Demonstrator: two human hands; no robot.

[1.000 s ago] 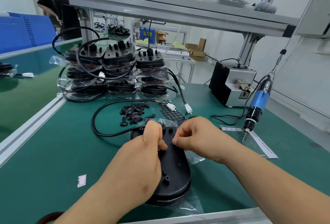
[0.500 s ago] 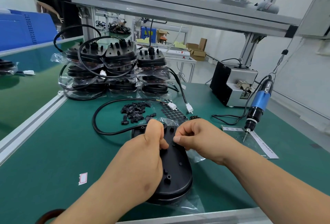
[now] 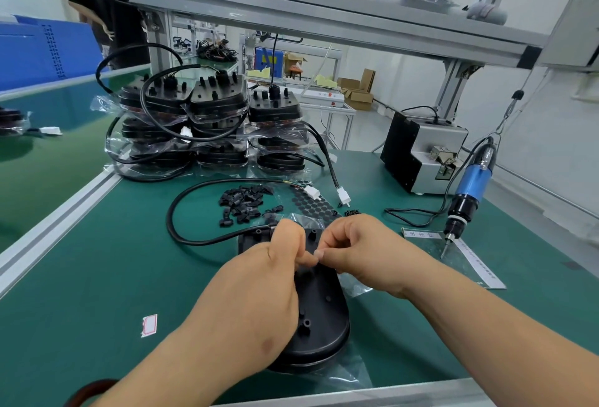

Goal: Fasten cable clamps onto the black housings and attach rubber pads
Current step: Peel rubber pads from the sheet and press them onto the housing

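Black plastic housing [image 3: 319, 306] lies on the green mat [image 3: 81, 277] at the near edge, on a clear bag. Both hands meet above its far end. The left hand [image 3: 259, 283] and the right hand [image 3: 359, 251] have their fingertips pinched together, touching each other; what they pinch is too small to tell. Loose cable clamps [image 3: 241, 204] and a sheet of rubber pads [image 3: 311, 204] lie just behind.

paper strip [image 3: 466, 252] lying by the electric screwdriver [image 3: 470, 187] is carrying printed characters, too blurred to read | red-bordered sticker [image 3: 149, 325] on the green mat [image 3: 81, 277] is showing blank | blue-and-yellow sign [image 3: 268, 59] in the background is staying illegible | no readable text
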